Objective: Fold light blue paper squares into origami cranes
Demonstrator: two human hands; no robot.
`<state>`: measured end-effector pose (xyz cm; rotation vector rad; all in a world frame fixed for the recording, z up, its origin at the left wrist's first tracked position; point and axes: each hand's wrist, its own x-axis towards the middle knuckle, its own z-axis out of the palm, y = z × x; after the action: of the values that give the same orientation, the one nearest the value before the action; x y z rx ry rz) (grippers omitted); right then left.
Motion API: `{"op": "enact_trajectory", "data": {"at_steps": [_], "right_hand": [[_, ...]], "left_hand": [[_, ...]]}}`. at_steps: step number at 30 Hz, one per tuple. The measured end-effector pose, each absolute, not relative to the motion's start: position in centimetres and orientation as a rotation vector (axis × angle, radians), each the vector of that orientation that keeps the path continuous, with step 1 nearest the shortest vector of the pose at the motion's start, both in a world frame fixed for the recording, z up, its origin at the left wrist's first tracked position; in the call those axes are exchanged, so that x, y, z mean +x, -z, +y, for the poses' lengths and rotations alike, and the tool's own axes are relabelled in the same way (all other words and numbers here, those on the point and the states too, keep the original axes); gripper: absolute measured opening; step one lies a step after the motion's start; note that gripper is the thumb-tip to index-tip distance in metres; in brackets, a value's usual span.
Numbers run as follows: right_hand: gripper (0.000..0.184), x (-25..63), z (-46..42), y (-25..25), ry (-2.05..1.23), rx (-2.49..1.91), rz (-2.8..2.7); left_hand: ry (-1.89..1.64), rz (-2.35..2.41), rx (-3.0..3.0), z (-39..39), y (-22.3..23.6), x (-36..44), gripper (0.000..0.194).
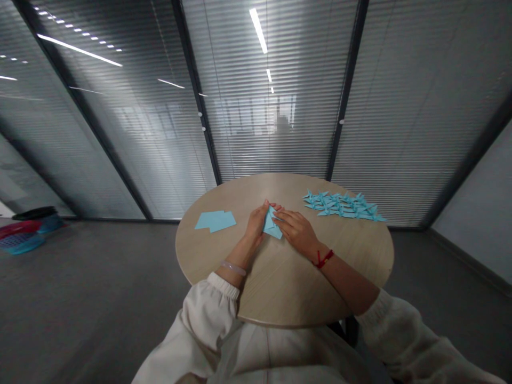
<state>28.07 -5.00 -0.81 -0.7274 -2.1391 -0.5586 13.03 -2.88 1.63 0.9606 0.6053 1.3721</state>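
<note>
While both hands work over the middle of the round table (280, 293), we record one piece of blue paper (273, 230) between them, partly folded. Slanting edges and overlapping layers show, so we judge some creases made and the shape unfinished; the exact fold count is too small to read.

State of the lot: a dense cluster of pointed, folded blue pieces (346, 207) lies on the right side of the tabletop — these we take as done. On the left side lie flat blue sheets (216, 220), overlapping, which show no folded form and which we judge unworked. We cannot count either group reliably.

Orientation: the held paper has its narrower end pointing away from the body, towards the blinds (276, 154), and its broader end towards the wearer. We read its long axis as running near to far, the near end slightly to the right; the fingers hide part of the outline.

Hands: the left hand (255, 224) is partly closed, gripping the paper along its left side. The right hand (296, 230) is loosely bent, fingertips against the paper's right side — whether they pinch it or only press, we cannot tell.
</note>
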Motion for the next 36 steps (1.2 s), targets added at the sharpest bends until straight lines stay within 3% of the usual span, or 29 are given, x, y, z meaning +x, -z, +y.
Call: {"op": "enact_trajectory", "data": {"at_steps": [9,16,21,36], "right_hand": [[0.024,27.6,-5.4,0.4,0.361,-0.683,-2.084],[0.032,28.0,-4.4,0.6,-0.475,-0.96,-1.607],[0.043,28.5,-4.2,0.7,-0.999,-0.845,-1.671],[0.038,28.6,-3.5,1.4,-0.993,-0.931,-1.618]], "left_hand": [[-1.381,0.654,1.032,-2.6,-1.3,12.7,0.042],[-1.407,0.732,1.177,-3.1,-1.7,12.9,0.042],[-1.348,0.729,1.251,-3.3,-1.4,13.2,0.044],[-1.355,0.679,1.292,-3.2,-1.2,13.5,0.052]]}}
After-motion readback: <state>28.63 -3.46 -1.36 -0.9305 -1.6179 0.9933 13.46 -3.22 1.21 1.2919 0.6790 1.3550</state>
